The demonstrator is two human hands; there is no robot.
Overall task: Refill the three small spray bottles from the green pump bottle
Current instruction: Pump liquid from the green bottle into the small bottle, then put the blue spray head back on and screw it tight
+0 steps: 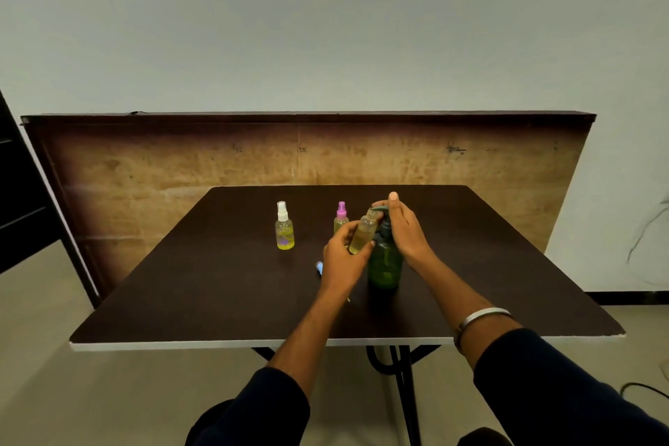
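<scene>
Centre frame: left hand (pixel 342 257) grip pinches uncapped bottle (pixel 364 233), tilted to pump (pixel 385 257) spout. Right hand (pixel 403 224) presses pump head. Bottle likely light, slippery; hold mid-body.

A dark brown square table with a white edge (pixel 217 345) is standing on a pale beige floor (pixel 54 391). A worn tan wooden board with a dark rim (pixel 181 163) is leaning behind it against a plain pale grey-green wall (pixel 325 11). A black cable (pixel 644 387) is lying at right.
</scene>
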